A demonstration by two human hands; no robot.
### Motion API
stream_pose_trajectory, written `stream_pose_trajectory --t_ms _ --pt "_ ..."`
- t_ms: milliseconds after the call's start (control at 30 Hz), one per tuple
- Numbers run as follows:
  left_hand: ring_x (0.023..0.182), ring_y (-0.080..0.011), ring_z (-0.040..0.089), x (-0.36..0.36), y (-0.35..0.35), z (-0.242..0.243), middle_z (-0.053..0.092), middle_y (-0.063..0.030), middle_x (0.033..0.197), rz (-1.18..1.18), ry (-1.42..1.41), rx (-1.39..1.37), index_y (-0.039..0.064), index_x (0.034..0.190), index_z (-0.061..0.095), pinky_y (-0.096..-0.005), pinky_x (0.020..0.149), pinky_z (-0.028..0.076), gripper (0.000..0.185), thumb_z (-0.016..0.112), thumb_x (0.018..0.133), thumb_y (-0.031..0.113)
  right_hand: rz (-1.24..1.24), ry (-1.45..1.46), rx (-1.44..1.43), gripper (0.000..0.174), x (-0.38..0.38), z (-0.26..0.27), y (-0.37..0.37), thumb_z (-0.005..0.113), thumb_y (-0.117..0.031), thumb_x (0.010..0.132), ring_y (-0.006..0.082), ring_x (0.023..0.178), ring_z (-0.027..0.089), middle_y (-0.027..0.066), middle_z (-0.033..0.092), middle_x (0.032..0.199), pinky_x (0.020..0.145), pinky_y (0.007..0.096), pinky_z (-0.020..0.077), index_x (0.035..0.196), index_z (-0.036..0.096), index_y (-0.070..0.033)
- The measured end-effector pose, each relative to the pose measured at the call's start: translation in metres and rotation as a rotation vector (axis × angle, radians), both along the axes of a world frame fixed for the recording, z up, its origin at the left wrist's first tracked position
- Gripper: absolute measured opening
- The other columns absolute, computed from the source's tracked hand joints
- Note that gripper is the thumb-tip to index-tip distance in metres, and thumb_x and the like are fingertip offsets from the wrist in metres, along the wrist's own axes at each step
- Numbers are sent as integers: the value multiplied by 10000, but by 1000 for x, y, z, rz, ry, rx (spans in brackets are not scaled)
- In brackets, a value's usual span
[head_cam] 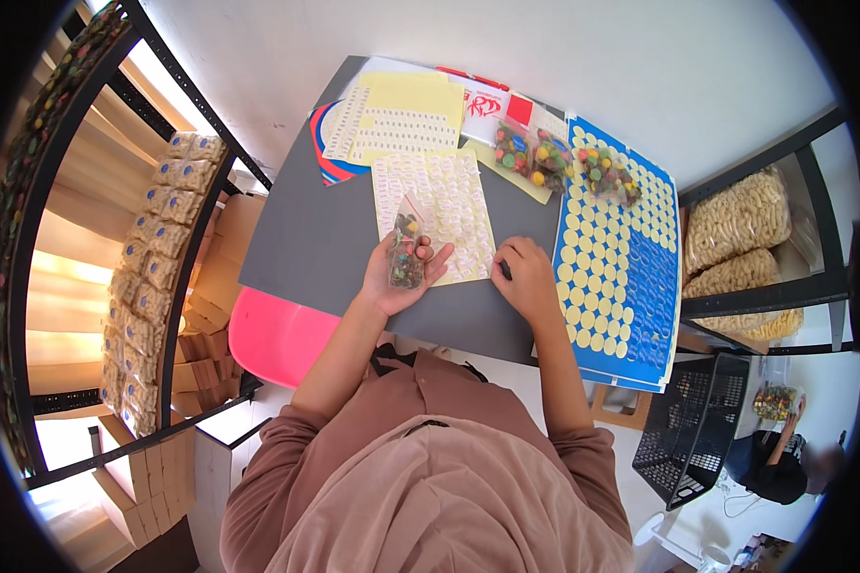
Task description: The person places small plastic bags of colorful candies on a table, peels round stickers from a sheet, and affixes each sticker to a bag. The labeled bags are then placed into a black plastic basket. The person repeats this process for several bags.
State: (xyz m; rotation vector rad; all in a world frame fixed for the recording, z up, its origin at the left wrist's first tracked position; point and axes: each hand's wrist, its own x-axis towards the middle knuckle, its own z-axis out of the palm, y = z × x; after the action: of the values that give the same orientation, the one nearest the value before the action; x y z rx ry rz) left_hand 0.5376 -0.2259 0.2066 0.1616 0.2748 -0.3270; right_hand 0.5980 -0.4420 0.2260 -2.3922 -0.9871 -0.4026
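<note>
My left hand [394,286], palm up, holds a small clear zip bag [406,251] of dark and coloured candies, its narrow top tilted away from me. Under the bag lies a pale yellow sheet [466,215] with rows of small printed labels, some edges lifted. My right hand [527,279] is curled at the sheet's lower right corner. A dark patch shows between its thumb and fingers; whether that is an object or shadow is unclear. Further back are more filled candy bags [534,156], and another candy bag [609,175] lies on a blue sheet of round labels [593,286].
The grey table [294,243] meets a white wall. More label sheets [408,100] and a red pen [473,77] lie at its back. A pink chair [276,333] stands left, black crates [688,430] right. Shelves with bagged snacks [738,222] flank me. A person [773,458] handles a candy-filled container.
</note>
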Motion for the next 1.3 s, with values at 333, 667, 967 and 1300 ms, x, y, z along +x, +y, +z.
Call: stream_pose_trajectory --t_ms 333,667,967,1300 --pt "1206 -299 416 2 0 2 546 -56 657 -10 15 -27 28 806 537 -370 914 386 396 334 921 348 111 -42 -79 105 7 2 -5 629 -19 636 218 782 538 41 575 765 660 334 409 706 557 -49" --pt "1224 -318 406 2 -1 3 556 -71 653 14 3 -39 11 792 541 -371 813 459 410 335 925 339 57 3 -64 110 1 -1 1 609 -25 670 211 736 530 31 563 743 658 335 383 769 602 -72" --pt "1238 -320 391 1 -2 4 557 -75 647 13 -8 -37 10 784 538 -366 800 471 398 329 925 318 47 -35 -212 134 2 10 5 620 -27 650 201 734 504 17 526 715 667 330 358 750 664 -104" --pt "1233 -328 395 1 -3 5 553 -78 650 9 -18 -30 13 769 537 -342 842 439 404 332 925 325 14 -1 -324 222 2 12 6 580 23 661 206 712 520 29 541 696 655 323 360 770 701 -128"
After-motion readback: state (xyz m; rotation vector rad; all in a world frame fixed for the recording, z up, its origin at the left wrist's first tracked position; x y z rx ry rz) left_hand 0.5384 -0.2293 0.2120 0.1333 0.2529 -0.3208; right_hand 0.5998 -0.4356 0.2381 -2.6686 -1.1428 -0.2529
